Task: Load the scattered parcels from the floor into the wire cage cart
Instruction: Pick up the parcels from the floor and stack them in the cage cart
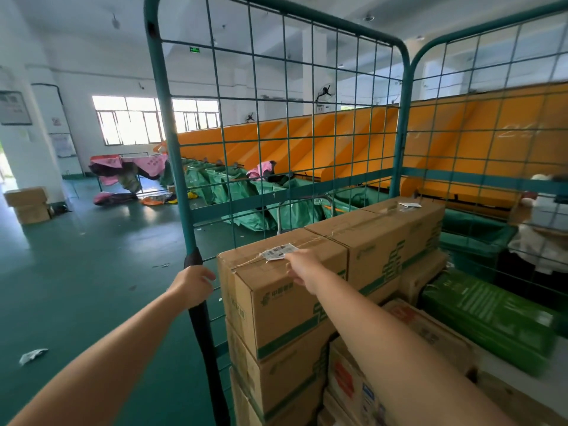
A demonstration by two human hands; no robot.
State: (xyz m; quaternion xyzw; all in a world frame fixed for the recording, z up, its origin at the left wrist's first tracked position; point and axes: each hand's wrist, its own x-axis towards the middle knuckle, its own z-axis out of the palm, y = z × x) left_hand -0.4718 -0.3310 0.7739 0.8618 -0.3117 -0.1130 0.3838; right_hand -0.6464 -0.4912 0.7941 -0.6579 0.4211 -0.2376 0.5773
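Bare left hand [193, 284] curled round black-padded post [199, 305] of green wire cage cart [276, 124], right hand [299, 267] flat, fingers straight, atop tan green-striped cardboard carton [276, 302] stacked inside, then glossy green painted floor [92, 256], green sacks [246, 195], orange chutes [338, 142], bright windows [129, 118].

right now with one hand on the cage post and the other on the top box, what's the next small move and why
Probably press the top cardboard box deeper into the wire cage cart. The right hand rests on its top near the shipping label, the left hand grips the padded post, bracing the cart, and the box looks close to the stack's near edge.
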